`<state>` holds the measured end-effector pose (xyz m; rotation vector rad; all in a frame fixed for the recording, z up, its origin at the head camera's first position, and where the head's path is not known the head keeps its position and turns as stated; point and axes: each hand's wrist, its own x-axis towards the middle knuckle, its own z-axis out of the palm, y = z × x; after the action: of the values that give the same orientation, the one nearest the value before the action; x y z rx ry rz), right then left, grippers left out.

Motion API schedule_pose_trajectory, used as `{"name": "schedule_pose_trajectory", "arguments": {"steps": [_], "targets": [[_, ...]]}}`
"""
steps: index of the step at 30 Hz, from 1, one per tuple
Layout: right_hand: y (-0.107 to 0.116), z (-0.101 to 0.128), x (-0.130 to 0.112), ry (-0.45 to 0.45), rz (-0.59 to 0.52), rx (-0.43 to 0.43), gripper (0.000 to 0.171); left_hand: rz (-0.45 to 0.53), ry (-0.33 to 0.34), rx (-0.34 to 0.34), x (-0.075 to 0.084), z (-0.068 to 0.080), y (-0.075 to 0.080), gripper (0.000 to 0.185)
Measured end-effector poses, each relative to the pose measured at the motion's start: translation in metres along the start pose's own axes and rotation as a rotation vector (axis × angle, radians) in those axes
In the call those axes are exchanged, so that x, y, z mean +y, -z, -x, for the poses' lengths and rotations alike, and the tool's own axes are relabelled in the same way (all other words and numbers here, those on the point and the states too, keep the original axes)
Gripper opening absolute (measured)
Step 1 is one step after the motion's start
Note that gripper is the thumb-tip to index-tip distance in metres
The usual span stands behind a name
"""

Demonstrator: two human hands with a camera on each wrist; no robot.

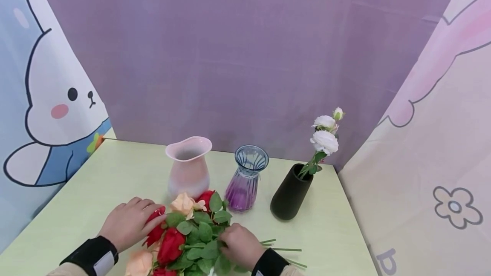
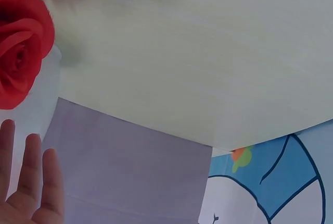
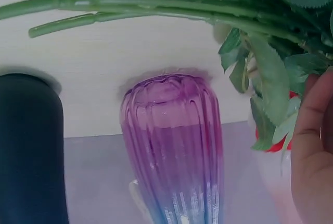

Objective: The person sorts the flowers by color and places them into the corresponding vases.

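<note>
Roses, red and peach with leafy green stems, lie bunched on my desk; my left hand rests open on them, right hand grips the stems

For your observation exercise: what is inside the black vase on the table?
The black vase holds one stem of white roses with green leaves, leaning right out of its mouth. The lower stem is hidden by the opaque wall, so any water or filler inside cannot be seen.
</note>
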<state>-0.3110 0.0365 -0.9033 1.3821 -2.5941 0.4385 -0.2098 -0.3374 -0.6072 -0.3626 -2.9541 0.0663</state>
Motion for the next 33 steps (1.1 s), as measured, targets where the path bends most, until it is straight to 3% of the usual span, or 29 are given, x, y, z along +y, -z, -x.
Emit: {"name": "schedule_pose_trajectory", "arguments": {"steps": [5, 8, 11, 15, 17, 20, 24, 28, 31, 33], "targets": [[-0.028, 0.002, -0.005, 0.039, 0.115, -0.026, 0.016, 0.008, 0.035, -0.061, 0.031, 0.012, 0.063, 0.067], [-0.04, 0.005, -0.008, 0.041, 0.164, -0.033, 0.018, -0.003, 0.048, -0.088, 0.045, 0.018, 0.088, 0.07], [-0.048, 0.007, -0.01, 0.016, 0.166, -0.011, 0.02, -0.004, 0.049, -0.103, 0.052, 0.022, 0.101, 0.079], [-0.041, 0.004, -0.01, -0.013, 0.131, -0.004, 0.034, -0.002, 0.052, -0.093, 0.05, 0.023, 0.097, 0.077], [-0.026, 0.001, -0.012, -0.013, 0.109, -0.009, 0.045, -0.003, 0.057, -0.096, 0.047, 0.022, 0.094, 0.076], [0.007, -0.004, -0.018, -0.024, 0.057, 0.015, 0.053, -0.014, 0.063, -0.115, 0.042, 0.018, 0.092, 0.077], [0.058, -0.012, -0.03, -0.047, -0.01, 0.074, 0.046, -0.019, 0.06, -0.119, 0.041, 0.014, 0.097, 0.087], [0.093, -0.016, -0.038, -0.057, -0.053, 0.104, 0.047, -0.013, 0.054, -0.105, 0.049, 0.013, 0.11, 0.101], [0.109, -0.018, -0.041, -0.048, -0.079, 0.126, 0.049, -0.008, 0.058, -0.117, 0.053, 0.011, 0.115, 0.084], [0.118, -0.019, -0.041, -0.04, -0.089, 0.149, 0.051, -0.007, 0.062, -0.108, 0.045, 0.007, 0.097, 0.07]]}}
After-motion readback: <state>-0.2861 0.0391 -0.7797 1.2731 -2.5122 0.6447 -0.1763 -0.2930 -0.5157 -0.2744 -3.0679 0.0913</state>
